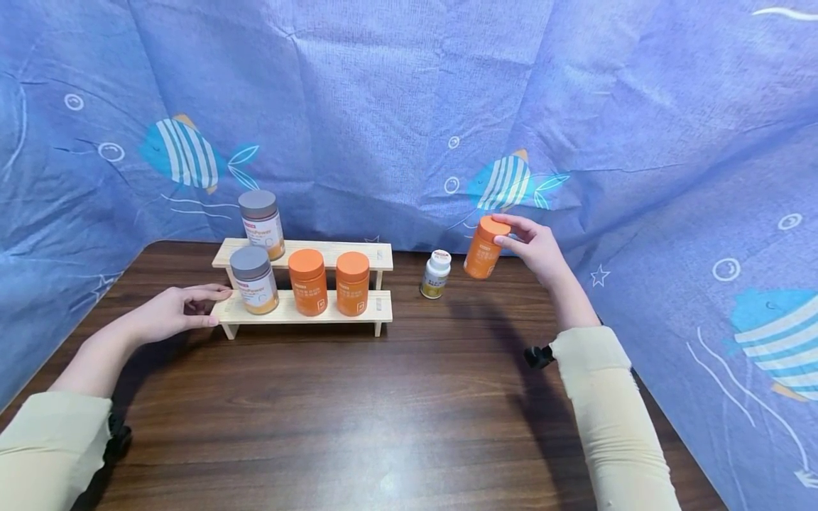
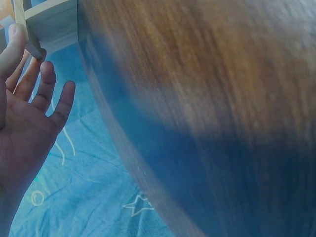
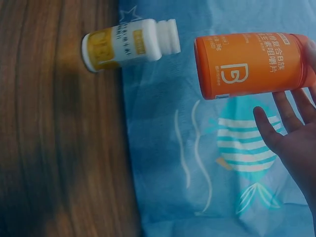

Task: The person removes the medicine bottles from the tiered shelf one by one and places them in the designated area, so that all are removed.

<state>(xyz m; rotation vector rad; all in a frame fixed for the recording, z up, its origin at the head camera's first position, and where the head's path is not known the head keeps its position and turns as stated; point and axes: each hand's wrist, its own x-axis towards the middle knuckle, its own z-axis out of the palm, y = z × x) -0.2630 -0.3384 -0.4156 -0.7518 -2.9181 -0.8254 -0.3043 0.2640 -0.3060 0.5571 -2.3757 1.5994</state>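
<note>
My right hand [image 1: 537, 248] pinches an orange supplement bottle [image 1: 483, 248] by its cap and holds it up, slightly tilted, near the back of the table. In the right wrist view, the bottle's printed label [image 3: 247, 66] shows white characters and a large B. A small white bottle [image 1: 437, 275] with a yellow label stands to its left. At the left end of a two-step wooden rack [image 1: 332, 317], my left hand [image 1: 162, 314] holds the lower board between thumb and fingers. In the left wrist view, the board's end [image 2: 30, 42] lies between them.
Two orange bottles [image 1: 307, 282] and a grey-lidded jar [image 1: 254, 280] stand on the lower step. Another grey-lidded jar [image 1: 262, 223] is on the upper step. A blue fish-patterned cloth [image 1: 383, 106] hangs behind the dark wooden table [image 1: 358, 411] and along its sides.
</note>
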